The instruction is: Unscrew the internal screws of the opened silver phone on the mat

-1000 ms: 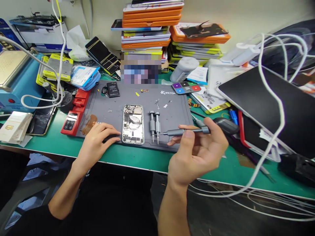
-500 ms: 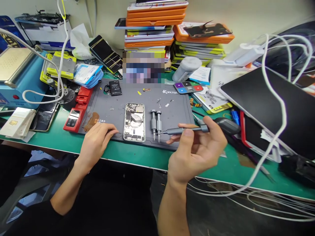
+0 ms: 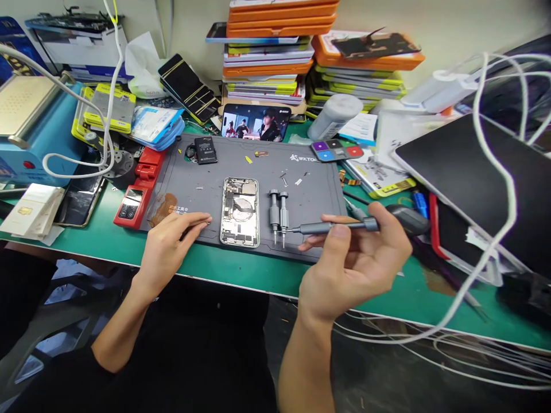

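Held screwdriver [image 3: 316, 228] points left, long axis crosswise.

The mat [image 3: 226, 165] leaves room behind the opened phone [image 3: 240, 212]; two screwdrivers [image 3: 284, 212] obstruct its right.

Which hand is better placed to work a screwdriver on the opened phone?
Probably the right hand: it holds a screwdriver, its tip pointing toward the opened phone. The left hand is closer to the phone but holds no screwdriver.
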